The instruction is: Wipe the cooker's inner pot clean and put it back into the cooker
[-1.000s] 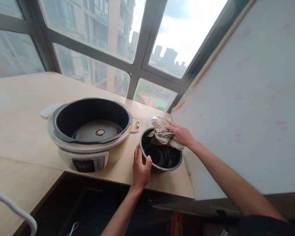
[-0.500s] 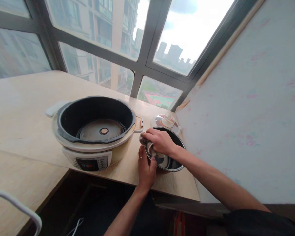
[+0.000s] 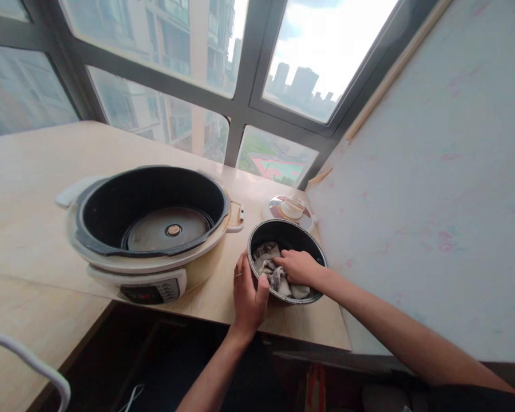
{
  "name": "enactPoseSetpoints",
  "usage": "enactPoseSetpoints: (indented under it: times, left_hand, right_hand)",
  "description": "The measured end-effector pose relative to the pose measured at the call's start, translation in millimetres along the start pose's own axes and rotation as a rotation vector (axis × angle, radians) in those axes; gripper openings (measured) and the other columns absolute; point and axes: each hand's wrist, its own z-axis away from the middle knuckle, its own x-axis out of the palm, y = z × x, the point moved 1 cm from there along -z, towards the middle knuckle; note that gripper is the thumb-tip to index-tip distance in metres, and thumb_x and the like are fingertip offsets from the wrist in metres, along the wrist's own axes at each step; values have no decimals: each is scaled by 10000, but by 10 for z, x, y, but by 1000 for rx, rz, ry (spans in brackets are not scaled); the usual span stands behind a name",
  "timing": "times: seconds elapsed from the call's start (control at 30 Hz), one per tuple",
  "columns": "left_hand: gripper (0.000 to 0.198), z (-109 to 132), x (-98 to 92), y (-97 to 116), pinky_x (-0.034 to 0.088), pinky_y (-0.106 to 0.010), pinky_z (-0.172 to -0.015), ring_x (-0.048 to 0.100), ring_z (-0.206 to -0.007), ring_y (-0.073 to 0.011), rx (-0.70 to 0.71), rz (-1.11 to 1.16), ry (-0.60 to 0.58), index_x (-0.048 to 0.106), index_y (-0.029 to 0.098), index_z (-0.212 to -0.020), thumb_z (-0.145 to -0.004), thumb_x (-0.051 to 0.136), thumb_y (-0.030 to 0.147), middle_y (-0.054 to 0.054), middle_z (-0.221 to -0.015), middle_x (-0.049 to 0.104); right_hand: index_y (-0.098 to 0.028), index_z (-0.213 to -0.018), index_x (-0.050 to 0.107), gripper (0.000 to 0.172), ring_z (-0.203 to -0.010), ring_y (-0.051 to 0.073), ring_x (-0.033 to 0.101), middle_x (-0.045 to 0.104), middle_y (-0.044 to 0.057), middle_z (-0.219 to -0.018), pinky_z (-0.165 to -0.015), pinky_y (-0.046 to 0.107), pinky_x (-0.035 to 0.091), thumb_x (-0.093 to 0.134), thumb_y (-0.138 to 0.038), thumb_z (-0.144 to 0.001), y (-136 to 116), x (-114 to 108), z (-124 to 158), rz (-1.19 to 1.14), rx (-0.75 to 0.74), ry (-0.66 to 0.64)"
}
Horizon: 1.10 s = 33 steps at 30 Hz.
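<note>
A round, dark inner pot stands near the counter's right end. My left hand grips its left side, thumb by the rim and fingers along the outer wall. Down inside the pot is my right hand, its fingers closed on a crumpled grey and white cloth. That cloth lies against the pot's bottom and near wall. My right fingertips are partly hidden in its folds. To the left sits the white electric cooker, lidless, with its dark interior and heating plate showing.
Behind the pot lies a lid with a white knob. A patterned wall rises close on the right, and windows border the back. The counter's front edge runs just below the pot. A white cable curves at lower left.
My right hand has moved the cloth from the pot's left rim down into the pot, where it is more spread out. My left hand still holds the pot's side. The view has shifted slightly.
</note>
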Motion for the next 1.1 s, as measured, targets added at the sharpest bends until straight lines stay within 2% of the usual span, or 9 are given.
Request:
enactPoseSetpoints:
  times: [0.07, 0.13, 0.27, 0.4, 0.53, 0.7, 0.87, 0.97, 1.1]
  left_hand:
    - [579, -5, -5, -4, 354, -533, -1190, 421, -1440, -315, 7, -5, -2, 367, 165, -1532, -980, 459, 315, -193, -1528, 454]
    - [572, -11, -5, -13, 353, -533, -1188, 425, -1433, -313, 18, -7, 6, 368, 168, -1528, -983, 451, 320, -190, -1519, 459]
    - [558, -19, 6, -26, 359, -527, -1182, 431, -1425, -307, 25, -3, 20, 370, 188, -1523, -986, 436, 327, -178, -1509, 464]
    - [560, -14, 37, -41, 355, -526, -1183, 422, -1427, -306, 24, -10, 28, 357, 197, -1524, -985, 419, 335, -177, -1505, 454]
    - [579, -6, 76, -62, 324, -530, -1192, 377, -1445, -311, 41, -8, 32, 306, 199, -1547, -990, 375, 343, -178, -1528, 404]
    - [588, -14, 83, -72, 312, -521, -1188, 384, -1425, -320, 34, 6, 23, 305, 198, -1546, -985, 355, 365, -178, -1519, 399]
    - [584, -6, 74, -77, 301, -548, -1189, 370, -1431, -330, 19, 1, 23, 305, 193, -1540, -980, 353, 354, -185, -1525, 386]
    - [579, -4, 67, -79, 306, -565, -1187, 375, -1427, -330, 7, -3, 22, 302, 214, -1539, -978, 360, 346, -176, -1523, 385]
    - [572, -13, 61, -73, 307, -576, -1192, 374, -1434, -323, 12, -3, 13, 295, 246, -1541, -980, 362, 335, -157, -1521, 396]
  right_hand:
    - [-188, -1185, 686, 337, -1032, 350, 707, 687, 183, -1134, -793, 424, 558, 558, -192, -873, 48, -6, -87, 38, 148, 6]
    - [-156, -1174, 685, 331, -1023, 371, 714, 688, 214, -1142, -792, 455, 564, 516, -176, -890, 84, -14, -185, 32, 228, 21]
    - [-131, -1249, 638, 382, -1029, 372, 719, 680, 243, -1177, -774, 445, 579, 529, -203, -890, 127, -15, -375, -19, 233, 13]
    - [-98, -1297, 604, 479, -1048, 370, 716, 673, 261, -1196, -797, 433, 591, 618, -254, -844, 91, -41, -485, -59, 170, -25]
    - [-76, -1277, 618, 532, -1085, 371, 700, 648, 274, -1236, -829, 432, 594, 687, -256, -782, -76, -98, -554, -78, 62, -30]
    - [-124, -1259, 636, 514, -1080, 353, 692, 644, 234, -1247, -835, 415, 593, 691, -283, -772, -290, -141, -645, -73, -139, 32]
    - [-157, -1250, 655, 500, -1086, 357, 689, 673, 209, -1217, -831, 406, 581, 682, -287, -769, -271, -140, -697, -75, -199, 26]
    - [-145, -1231, 665, 491, -1067, 357, 698, 706, 198, -1183, -834, 388, 565, 685, -297, -765, -230, -118, -742, -151, -259, -36]
    - [-130, -1140, 700, 419, -1018, 323, 701, 745, 152, -1104, -849, 359, 542, 705, -300, -757, -169, -59, -808, -407, -311, -173]
